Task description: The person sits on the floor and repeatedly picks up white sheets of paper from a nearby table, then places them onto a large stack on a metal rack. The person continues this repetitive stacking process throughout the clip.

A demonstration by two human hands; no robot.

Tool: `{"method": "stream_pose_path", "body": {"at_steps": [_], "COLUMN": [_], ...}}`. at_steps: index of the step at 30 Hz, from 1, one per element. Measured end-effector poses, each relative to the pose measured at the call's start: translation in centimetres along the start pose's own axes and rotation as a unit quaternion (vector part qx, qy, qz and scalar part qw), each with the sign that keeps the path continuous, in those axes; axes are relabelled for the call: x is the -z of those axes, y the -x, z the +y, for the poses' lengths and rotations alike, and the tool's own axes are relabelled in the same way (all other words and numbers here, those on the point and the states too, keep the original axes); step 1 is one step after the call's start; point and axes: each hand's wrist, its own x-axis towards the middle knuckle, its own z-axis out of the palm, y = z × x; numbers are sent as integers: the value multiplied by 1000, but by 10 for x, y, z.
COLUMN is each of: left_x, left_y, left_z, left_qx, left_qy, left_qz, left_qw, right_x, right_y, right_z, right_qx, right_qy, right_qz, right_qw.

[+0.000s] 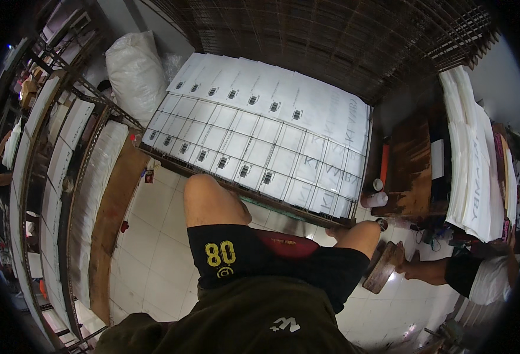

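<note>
Neither of my hands shows; only a dark sleeve (131,335) of my shirt comes in at the lower left. In front of my bent knees lies a wide wire rack (254,138) whose thin dark bars cross over a row of white printed sheets (212,135). Behind that row, a second row of overlapping white sheets (260,85) fans out toward the back. Small dark printed marks repeat along both rows, and larger grey lettering runs over the right side.
More wire racks (330,35) rise behind the sheets. At left stand metal shelves (83,159) and a large white sack (133,74). On the right are stacked white sheets (469,153), a white container (376,200), a wooden block (382,268) and another person's leg (428,270).
</note>
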Motion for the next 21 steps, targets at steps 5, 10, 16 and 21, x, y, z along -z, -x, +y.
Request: {"method": "stream_pose_path", "body": {"at_steps": [5, 10, 16, 21], "left_x": [9, 10, 7, 12], "left_y": [4, 10, 20, 27], "left_z": [7, 5, -1, -2], "left_qx": [-10, -8, -6, -12], "left_qy": [-4, -4, -7, -12], "left_qz": [1, -5, -11, -9], "left_qw": [1000, 1000, 1000, 1000], "right_x": [3, 8, 13, 16], "right_y": [10, 19, 32, 39], "right_z": [-4, -7, -11, -16], "right_qx": [-10, -15, -19, -16], "right_qy": [16, 40, 73, 94], "right_qz": [-11, -28, -49, -65], "right_qw": [1000, 999, 996, 993]}}
